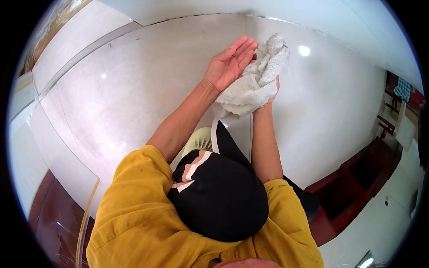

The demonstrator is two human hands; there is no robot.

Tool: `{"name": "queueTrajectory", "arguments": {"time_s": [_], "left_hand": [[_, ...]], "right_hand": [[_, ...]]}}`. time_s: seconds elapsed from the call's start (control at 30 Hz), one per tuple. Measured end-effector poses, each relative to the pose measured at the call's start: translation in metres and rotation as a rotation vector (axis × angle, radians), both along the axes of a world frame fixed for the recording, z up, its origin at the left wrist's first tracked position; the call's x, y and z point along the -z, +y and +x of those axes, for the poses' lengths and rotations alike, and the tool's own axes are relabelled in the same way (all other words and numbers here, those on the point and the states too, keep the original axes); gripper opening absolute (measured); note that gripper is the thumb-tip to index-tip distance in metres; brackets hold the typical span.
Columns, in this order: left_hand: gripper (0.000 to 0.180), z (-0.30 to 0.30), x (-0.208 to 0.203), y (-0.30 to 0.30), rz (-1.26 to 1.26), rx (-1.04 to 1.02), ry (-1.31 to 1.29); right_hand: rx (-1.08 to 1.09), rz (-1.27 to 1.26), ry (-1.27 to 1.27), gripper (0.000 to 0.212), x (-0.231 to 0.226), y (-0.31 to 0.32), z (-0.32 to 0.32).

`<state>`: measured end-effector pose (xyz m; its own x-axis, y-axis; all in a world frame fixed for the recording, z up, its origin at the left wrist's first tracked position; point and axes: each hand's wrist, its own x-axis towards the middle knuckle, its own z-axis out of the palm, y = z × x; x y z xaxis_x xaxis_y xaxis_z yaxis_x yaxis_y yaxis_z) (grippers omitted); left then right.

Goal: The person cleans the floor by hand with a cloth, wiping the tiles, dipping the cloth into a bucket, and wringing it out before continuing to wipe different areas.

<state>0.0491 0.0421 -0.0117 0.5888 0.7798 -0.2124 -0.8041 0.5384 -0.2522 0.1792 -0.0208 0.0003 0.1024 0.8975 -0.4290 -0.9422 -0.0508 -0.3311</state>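
Note:
A crumpled white towel is bunched up in front of me, above the floor. My right hand holds it from the right and beneath; the cloth covers most of that hand's fingers. Along the towel's left side, my left hand is turned palm up with its fingers stretched out together and nothing resting in the palm. Its wrist and finger edge meet the towel. A small reddish-brown patch shows between the left fingers and the cloth; I cannot make out what it is.
A pale glossy floor spreads around me, with a light shoe below my arms. White walls or panels border the far side. A dark red open-fronted cabinet stands at the right, and a dark red panel at the lower left.

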Motion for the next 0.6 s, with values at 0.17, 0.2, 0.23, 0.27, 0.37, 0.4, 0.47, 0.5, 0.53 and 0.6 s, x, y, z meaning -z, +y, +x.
{"name": "queueTrajectory", "arguments": {"time_s": [0.17,0.2,0.23,0.27,0.37,0.4,0.47,0.5,0.53,0.6], "left_hand": [[0.038,0.006,0.000,-0.010,-0.075,0.025,0.045],[0.037,0.005,0.002,-0.012,-0.097,0.025,0.048],[0.036,0.002,0.003,-0.014,-0.121,0.021,0.054],[0.034,-0.001,0.004,-0.016,-0.144,0.015,0.059],[0.030,-0.018,0.005,-0.019,-0.059,0.023,0.364],[0.028,-0.028,0.007,-0.019,-0.007,0.012,0.509],[0.025,-0.054,0.014,-0.017,0.094,-0.018,0.804],[0.023,-0.069,0.019,-0.014,0.161,-0.071,0.927],[0.021,-0.087,0.025,-0.012,0.224,-0.116,1.050],[0.020,-0.117,0.033,-0.013,0.330,-0.184,1.307]], "right_hand": [[-0.032,0.131,0.325,0.053,0.002,-0.015,0.016],[-0.025,0.111,0.254,0.054,0.000,-0.015,0.017],[-0.021,0.090,0.186,0.056,-0.001,-0.015,0.019],[-0.019,0.068,0.118,0.059,-0.002,-0.015,0.021],[-0.101,-0.156,-0.153,0.051,-0.004,-0.015,0.040],[-0.105,-0.212,-0.229,0.050,-0.004,-0.014,0.039],[-0.118,-0.316,-0.383,0.047,-0.017,-0.008,0.033],[-0.152,-0.311,-0.387,0.047,-0.015,-0.008,0.034],[-0.172,-0.311,-0.502,0.048,-0.017,-0.008,0.028],[-0.205,-0.302,-0.735,0.049,-0.024,-0.004,0.006]]}}
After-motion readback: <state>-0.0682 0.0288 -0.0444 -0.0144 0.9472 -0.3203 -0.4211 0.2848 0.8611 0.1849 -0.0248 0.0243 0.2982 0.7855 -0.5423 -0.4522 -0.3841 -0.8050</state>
